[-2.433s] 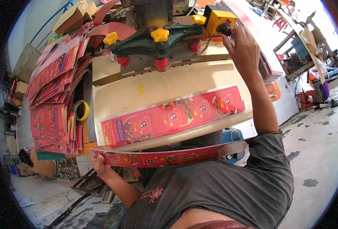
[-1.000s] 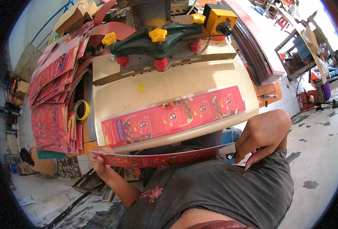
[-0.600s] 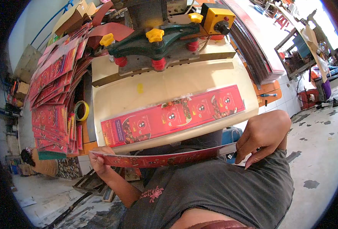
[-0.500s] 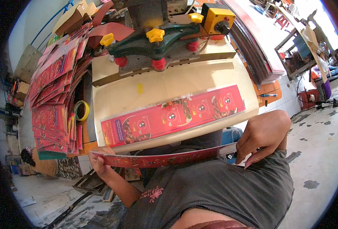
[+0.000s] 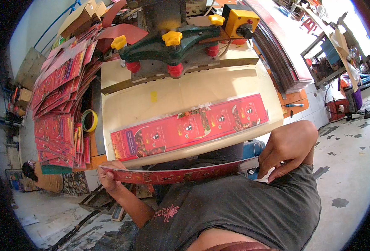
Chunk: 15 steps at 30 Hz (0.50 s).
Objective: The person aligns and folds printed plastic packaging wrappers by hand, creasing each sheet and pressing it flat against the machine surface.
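Observation:
A long red printed strip (image 5: 181, 176) with food pictures spans the space in front of my shirt, slightly bowed and seen nearly edge-on. Its left end is pinched in my left hand (image 5: 108, 175), thumb on the near face. At the other end, my right hand (image 5: 293, 146) has its fingers closed on the strip's pale tip, partly hidden by the fingers. Just beyond, a similar red printed sheet (image 5: 174, 134) lies at a slant on the cream bed (image 5: 128, 106) of a press. The press head (image 5: 168, 50), with a dark green bracket and yellow star knobs, stands over the bed's back.
Left of the bed, red printed sheets (image 5: 57, 92) are piled beside a yellow tape roll (image 5: 94, 120). A stack of long panels (image 5: 283, 58) lies to the right, above a blue pen (image 5: 294, 105). A yellow control box (image 5: 240, 24) sits by the press head. Another person (image 5: 47, 176) is at far left.
The view has shifted very slightly. Both hands keep the strip in nearly the same place.

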Available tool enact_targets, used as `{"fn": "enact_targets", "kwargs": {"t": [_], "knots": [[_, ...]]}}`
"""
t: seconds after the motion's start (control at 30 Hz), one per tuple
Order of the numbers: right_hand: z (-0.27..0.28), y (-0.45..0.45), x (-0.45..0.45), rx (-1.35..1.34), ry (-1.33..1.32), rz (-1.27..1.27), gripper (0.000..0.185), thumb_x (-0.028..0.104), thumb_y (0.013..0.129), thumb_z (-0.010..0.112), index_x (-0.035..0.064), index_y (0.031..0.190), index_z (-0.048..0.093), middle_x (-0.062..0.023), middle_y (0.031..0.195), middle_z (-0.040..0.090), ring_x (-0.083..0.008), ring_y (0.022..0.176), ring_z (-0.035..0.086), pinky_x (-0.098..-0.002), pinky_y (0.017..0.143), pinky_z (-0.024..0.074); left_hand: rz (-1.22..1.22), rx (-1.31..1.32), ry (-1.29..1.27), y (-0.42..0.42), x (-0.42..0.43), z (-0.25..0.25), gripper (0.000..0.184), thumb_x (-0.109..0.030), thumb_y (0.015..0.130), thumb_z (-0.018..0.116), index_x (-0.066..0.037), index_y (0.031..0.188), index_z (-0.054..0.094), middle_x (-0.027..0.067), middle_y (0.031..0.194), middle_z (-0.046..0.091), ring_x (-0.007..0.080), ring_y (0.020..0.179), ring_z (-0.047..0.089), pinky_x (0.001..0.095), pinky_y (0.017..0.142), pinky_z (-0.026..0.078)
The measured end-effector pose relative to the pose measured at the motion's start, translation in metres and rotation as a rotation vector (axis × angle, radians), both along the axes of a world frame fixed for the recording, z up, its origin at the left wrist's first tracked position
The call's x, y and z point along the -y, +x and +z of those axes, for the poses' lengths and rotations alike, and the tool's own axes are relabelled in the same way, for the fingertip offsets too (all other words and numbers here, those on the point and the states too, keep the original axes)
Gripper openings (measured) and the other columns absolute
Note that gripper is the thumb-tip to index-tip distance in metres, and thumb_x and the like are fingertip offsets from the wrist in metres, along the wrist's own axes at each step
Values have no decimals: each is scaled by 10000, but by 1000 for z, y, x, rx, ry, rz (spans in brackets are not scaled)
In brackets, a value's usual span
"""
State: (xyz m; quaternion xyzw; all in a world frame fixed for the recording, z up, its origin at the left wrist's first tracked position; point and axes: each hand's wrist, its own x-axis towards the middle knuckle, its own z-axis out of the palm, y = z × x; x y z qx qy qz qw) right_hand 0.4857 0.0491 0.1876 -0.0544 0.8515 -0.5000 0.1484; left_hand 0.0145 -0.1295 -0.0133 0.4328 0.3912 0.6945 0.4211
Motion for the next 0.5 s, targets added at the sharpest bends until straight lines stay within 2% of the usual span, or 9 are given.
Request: {"fn": "enact_targets", "kwargs": {"t": [0.03,0.17,0.23,0.5], "knots": [[1,0,0,35,-38,-20,232,249,970,586,36,1042,644,-119,922,675,-309,820,672,-408,650,525,-20,8,6,-1,0,-1,457,-376,854,745,59,748,654,174,652,639,222,551,602,314,489,464],[0,-2,-1,23,-45,-25,229,248,971,585,38,1041,644,-116,933,678,-309,828,673,-407,653,527,-80,32,8,-4,-1,0,434,-356,862,740,60,771,658,182,672,648,222,563,608,312,491,465],[-3,-2,-2,-34,11,18,266,216,957,629,34,1146,674,-88,994,711,-182,763,704,-298,617,562,-76,43,15,-2,-1,0,424,-347,866,735,61,779,659,185,678,650,223,565,609,312,492,466],[-4,0,-3,-33,14,31,276,210,954,624,34,1162,669,-95,1026,710,-202,804,707,-302,643,565,-61,31,66,-2,-3,-4,375,-322,875,719,41,786,682,162,683,652,225,560,608,331,498,466]]}}
